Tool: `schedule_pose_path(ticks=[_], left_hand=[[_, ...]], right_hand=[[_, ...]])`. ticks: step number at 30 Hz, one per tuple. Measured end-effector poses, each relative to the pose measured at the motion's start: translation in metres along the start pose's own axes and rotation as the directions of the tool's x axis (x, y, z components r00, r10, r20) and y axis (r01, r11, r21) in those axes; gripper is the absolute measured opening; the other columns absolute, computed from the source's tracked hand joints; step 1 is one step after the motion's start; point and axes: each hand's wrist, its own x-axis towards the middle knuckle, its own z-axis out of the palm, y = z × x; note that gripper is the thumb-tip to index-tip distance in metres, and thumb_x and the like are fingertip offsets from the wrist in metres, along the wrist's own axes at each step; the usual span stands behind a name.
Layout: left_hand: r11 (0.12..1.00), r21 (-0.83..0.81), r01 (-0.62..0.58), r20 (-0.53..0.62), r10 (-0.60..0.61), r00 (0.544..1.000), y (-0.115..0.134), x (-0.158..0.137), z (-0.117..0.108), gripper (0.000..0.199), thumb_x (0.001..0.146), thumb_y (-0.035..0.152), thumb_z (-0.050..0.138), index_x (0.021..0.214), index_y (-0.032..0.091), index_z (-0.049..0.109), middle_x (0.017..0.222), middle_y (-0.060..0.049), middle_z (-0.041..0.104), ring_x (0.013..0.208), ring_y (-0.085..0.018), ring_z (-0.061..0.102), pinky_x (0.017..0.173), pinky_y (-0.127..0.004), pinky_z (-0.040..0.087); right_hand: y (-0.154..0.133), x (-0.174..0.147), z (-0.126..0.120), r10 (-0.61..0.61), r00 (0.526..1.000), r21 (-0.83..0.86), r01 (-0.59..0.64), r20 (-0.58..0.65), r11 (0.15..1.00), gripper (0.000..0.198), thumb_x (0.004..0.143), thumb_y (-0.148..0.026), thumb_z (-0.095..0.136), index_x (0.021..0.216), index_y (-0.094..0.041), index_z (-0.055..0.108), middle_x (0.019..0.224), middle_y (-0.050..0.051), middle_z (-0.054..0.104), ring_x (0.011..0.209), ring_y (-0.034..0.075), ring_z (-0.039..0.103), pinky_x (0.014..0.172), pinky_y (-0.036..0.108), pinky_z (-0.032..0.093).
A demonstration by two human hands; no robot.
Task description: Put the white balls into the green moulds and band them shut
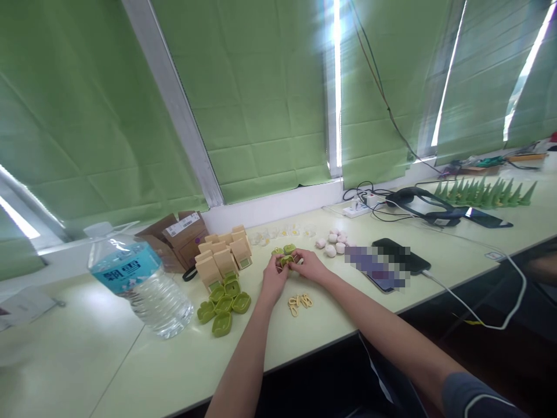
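Observation:
Between the fingertips of both hands is a small green plastic case (pixel 286 260), held just above the table. My left hand (pixel 274 277) grips its left side and my right hand (pixel 312 267) pinches its right side. Fingers hide part of it. Right behind the hands lies another green piece (pixel 289 248). Nearer to me is a small pile of pale yellow loops (pixel 300 302). Several open green cases (pixel 224 305) sit together left of my left hand. Beyond my right hand rest several pinkish-white rounded pieces (pixel 333 244).
A large water bottle (pixel 139 281) stands at left, near beige blocks (pixel 221 255) and a cardboard box (pixel 180 241). Small clear pieces with yellow centres (pixel 285 230) line the back. Phones (pixel 400 255), a cable, a headset (pixel 424 206) and green cones (pixel 487 193) occupy the right.

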Motion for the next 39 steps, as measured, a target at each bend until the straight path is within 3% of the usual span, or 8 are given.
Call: schedule_pose_path(ticks=[14, 23, 31, 39], left_hand=[[0.996, 0.086, -0.032, -0.015, 0.034, 0.999, 0.0064, -0.0025, -0.0012, 0.026, 0.077, 0.021, 0.061, 0.102, 0.019, 0.056, 0.081, -0.001, 0.064, 0.068, -0.013, 0.057, 0.065, -0.024, 0.043], [0.991, 0.129, -0.033, -0.025, 0.036, 0.999, 0.0056, -0.0020, -0.0017, 0.025, 0.077, 0.022, 0.061, 0.102, 0.019, 0.057, 0.084, -0.002, 0.066, 0.071, -0.014, 0.059, 0.069, -0.026, 0.045], [0.999, 0.017, -0.032, -0.030, 0.033, 0.999, 0.0005, 0.0001, -0.0003, 0.026, 0.078, 0.032, 0.065, 0.101, 0.019, 0.058, 0.078, -0.002, 0.064, 0.066, -0.014, 0.059, 0.065, -0.026, 0.047], [0.998, 0.048, -0.028, -0.018, 0.029, 0.999, 0.0046, -0.0020, -0.0007, 0.023, 0.081, 0.032, 0.060, 0.100, 0.019, 0.057, 0.077, -0.001, 0.063, 0.062, -0.012, 0.057, 0.062, -0.024, 0.045]], right_hand=[[0.0013, 0.0019, -0.0010, -0.060, 0.997, -0.080, 0.057, -0.039, 0.995, 0.016, 0.075, -0.028, 0.065, 0.086, -0.017, 0.064, 0.079, 0.000, 0.067, 0.070, 0.013, 0.058, 0.063, 0.023, 0.040], [0.0009, 0.0022, -0.0009, -0.067, 0.997, -0.089, 0.064, -0.037, 0.994, 0.015, 0.075, -0.027, 0.064, 0.086, -0.017, 0.064, 0.078, 0.000, 0.067, 0.072, 0.015, 0.059, 0.066, 0.024, 0.040], [-0.0006, 0.0010, -0.0018, -0.076, 0.996, -0.086, 0.072, -0.036, 0.994, 0.016, 0.078, -0.031, 0.062, 0.087, -0.018, 0.064, 0.078, 0.000, 0.067, 0.071, 0.014, 0.058, 0.067, 0.024, 0.040], [0.0041, 0.0038, 0.0001, -0.067, 0.997, -0.087, 0.064, -0.026, 0.994, 0.017, 0.080, -0.033, 0.061, 0.086, -0.018, 0.064, 0.079, 0.000, 0.068, 0.072, 0.015, 0.059, 0.067, 0.024, 0.040]])
